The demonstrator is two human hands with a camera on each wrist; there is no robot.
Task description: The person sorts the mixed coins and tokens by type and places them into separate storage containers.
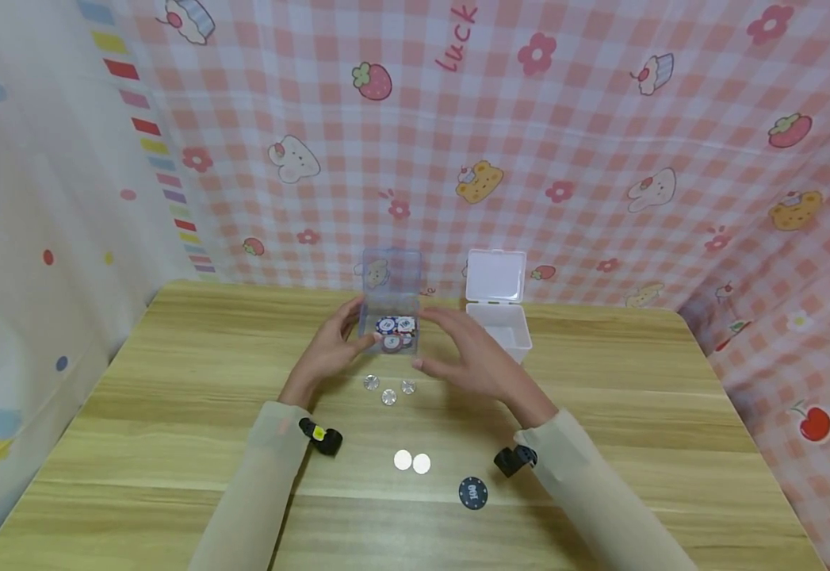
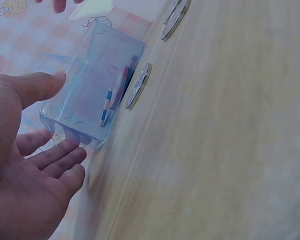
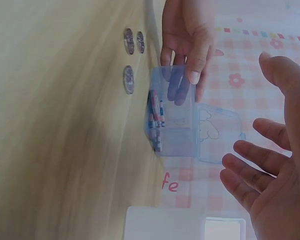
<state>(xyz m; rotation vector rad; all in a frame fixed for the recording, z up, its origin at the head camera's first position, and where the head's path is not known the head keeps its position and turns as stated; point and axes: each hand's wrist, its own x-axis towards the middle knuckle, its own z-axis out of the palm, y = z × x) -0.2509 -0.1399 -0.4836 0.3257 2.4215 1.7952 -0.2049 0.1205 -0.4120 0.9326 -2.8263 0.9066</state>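
A clear blue plastic box [image 1: 389, 301] with its lid raised holds several poker chips [image 1: 391, 324]. My left hand [image 1: 334, 342] is at the box's left side, fingers along the outer wall and thumb by the front rim. In the left wrist view, those fingers [image 2: 65, 160] look relaxed, touching or nearly touching the box. On the other side, my right hand [image 1: 475, 354] has its fingers spread and holds nothing. The right wrist view shows a gap between that hand [image 3: 277, 170] and the box. Three silver coins [image 1: 389, 396] lie in front of the box.
A white box [image 1: 506, 327] with its lid up stands to the right, partly behind my right hand. Two bright pale discs [image 1: 412, 461] and a black chip [image 1: 473, 492] marked 100 lie nearer on the wooden table [image 1: 172, 444]. A checked curtain [image 1: 415, 143] hangs behind.
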